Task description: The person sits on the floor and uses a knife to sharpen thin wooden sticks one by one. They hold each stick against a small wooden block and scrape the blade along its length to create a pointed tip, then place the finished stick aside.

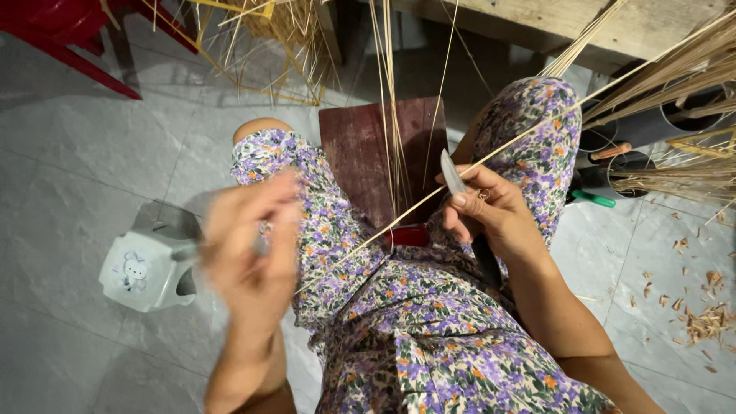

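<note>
No packages, signs or screens in view.

Nearest to a label: a small cartoon animal picture [136, 272], white with dark outlines, printed on the side wall of a pale grey-green plastic stool [149, 264]. Stool down on the grey tiled floor, left of the flowered lap and just beside the blurred left hand [249, 245]. Picture facing up and left, on the stool's near slanted face.
</note>
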Action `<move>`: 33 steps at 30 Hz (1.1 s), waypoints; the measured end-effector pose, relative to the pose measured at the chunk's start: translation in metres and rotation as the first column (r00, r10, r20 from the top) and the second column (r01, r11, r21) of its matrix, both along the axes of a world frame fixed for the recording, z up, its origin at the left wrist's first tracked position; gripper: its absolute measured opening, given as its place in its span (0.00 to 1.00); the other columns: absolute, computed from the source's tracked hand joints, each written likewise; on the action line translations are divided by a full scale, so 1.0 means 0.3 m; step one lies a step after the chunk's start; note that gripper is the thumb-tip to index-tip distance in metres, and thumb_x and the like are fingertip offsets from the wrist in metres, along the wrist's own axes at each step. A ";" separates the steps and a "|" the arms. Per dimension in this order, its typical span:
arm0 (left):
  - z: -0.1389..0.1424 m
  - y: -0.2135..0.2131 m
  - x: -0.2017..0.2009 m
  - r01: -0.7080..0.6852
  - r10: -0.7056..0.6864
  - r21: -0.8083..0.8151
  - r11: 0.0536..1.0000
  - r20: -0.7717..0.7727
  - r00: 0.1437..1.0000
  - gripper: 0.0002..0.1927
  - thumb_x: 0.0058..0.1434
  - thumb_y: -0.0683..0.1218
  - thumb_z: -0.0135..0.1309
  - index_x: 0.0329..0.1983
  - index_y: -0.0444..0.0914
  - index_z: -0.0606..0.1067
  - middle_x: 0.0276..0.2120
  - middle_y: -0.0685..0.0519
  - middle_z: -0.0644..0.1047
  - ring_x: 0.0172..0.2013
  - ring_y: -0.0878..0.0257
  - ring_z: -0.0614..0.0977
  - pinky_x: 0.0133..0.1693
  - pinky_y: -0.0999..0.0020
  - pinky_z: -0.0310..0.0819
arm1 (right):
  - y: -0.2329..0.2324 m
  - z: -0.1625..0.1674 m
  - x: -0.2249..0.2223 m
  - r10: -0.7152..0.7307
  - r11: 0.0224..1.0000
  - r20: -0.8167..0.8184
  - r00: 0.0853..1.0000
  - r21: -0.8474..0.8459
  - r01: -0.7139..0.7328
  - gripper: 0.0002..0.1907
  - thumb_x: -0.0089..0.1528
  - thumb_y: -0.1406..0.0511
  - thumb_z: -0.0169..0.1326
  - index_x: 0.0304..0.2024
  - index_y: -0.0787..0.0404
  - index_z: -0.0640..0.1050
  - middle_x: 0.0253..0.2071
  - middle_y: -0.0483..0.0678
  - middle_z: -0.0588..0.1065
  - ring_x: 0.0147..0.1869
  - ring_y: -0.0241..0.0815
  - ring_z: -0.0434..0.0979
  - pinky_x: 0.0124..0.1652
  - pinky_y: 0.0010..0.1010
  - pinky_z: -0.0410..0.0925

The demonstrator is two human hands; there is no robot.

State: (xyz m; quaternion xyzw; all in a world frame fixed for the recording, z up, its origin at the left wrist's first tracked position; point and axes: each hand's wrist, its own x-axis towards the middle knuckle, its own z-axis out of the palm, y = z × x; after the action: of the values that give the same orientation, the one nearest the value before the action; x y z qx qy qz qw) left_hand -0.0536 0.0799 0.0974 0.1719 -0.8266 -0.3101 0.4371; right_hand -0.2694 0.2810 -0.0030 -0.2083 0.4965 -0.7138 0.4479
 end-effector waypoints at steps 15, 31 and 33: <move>0.123 -0.068 0.028 -0.345 0.018 -0.439 0.829 -0.596 0.803 0.14 0.72 0.39 0.56 0.60 0.34 0.73 0.56 0.47 0.77 0.53 0.55 0.78 0.55 0.63 0.73 | 0.017 -0.030 -0.023 0.005 1.000 -0.023 1.000 -0.007 -0.005 0.15 0.67 0.68 0.55 0.55 0.69 0.74 0.28 0.50 0.76 0.23 0.35 0.69 0.24 0.23 0.62; 0.121 -0.035 0.017 -0.290 0.000 -0.412 0.864 -0.575 0.818 0.20 0.73 0.43 0.55 0.66 0.35 0.68 0.63 0.44 0.73 0.61 0.51 0.74 0.63 0.59 0.68 | 0.007 -0.021 -0.029 0.007 1.000 -0.018 1.000 -0.021 -0.007 0.16 0.67 0.68 0.56 0.56 0.69 0.73 0.28 0.51 0.76 0.22 0.36 0.69 0.25 0.25 0.64; 0.121 -0.033 0.015 -0.283 -0.001 -0.409 0.868 -0.571 0.821 0.21 0.73 0.43 0.54 0.67 0.35 0.68 0.64 0.44 0.72 0.62 0.50 0.74 0.64 0.58 0.67 | 0.009 -0.023 -0.028 0.013 1.000 -0.025 1.000 -0.027 -0.013 0.16 0.67 0.68 0.55 0.56 0.70 0.73 0.28 0.51 0.76 0.22 0.37 0.69 0.25 0.25 0.65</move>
State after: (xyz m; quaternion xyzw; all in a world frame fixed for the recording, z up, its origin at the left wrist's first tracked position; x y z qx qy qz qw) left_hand -0.0491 0.0701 0.1337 0.0247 -0.6989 -0.0994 0.7079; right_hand -0.2779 0.2839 -0.0099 -0.2263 0.4909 -0.7149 0.4436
